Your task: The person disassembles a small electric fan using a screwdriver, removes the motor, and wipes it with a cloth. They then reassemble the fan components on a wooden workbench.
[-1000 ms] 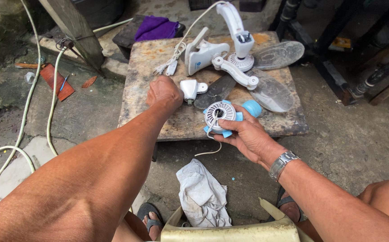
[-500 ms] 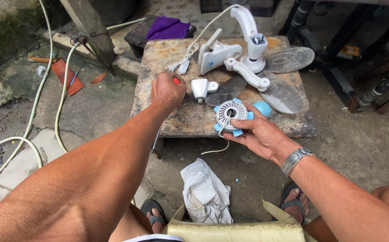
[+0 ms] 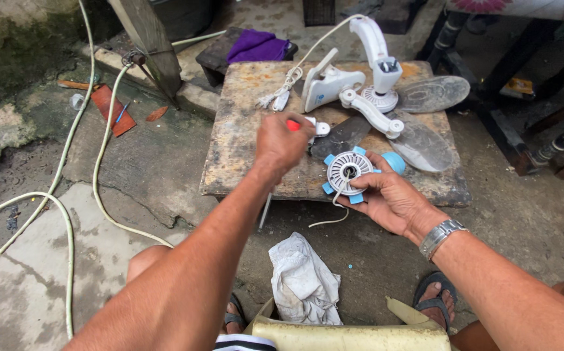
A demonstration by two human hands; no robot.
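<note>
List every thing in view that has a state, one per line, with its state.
Left hand: raised over the table, closed on a red-handled tool.
Right hand: closed on the round blue and white fan part at the table edge.
White fan body: lying taken apart on the wooden table.
Fan blade: off the fan, flat on the table.
Power cord: bundled, plug free.
White rag: crumpled on the ground.

Left hand [image 3: 281, 144] closed on red-handled tool [image 3: 293, 125] above wooden table [image 3: 243, 156]. Right hand [image 3: 389, 198] gripped blue-and-white motor housing [image 3: 348, 173] at table edge. White fan stand [image 3: 366, 78], blades [image 3: 425, 140] behind. Rag [image 3: 305, 279] on ground.
</note>
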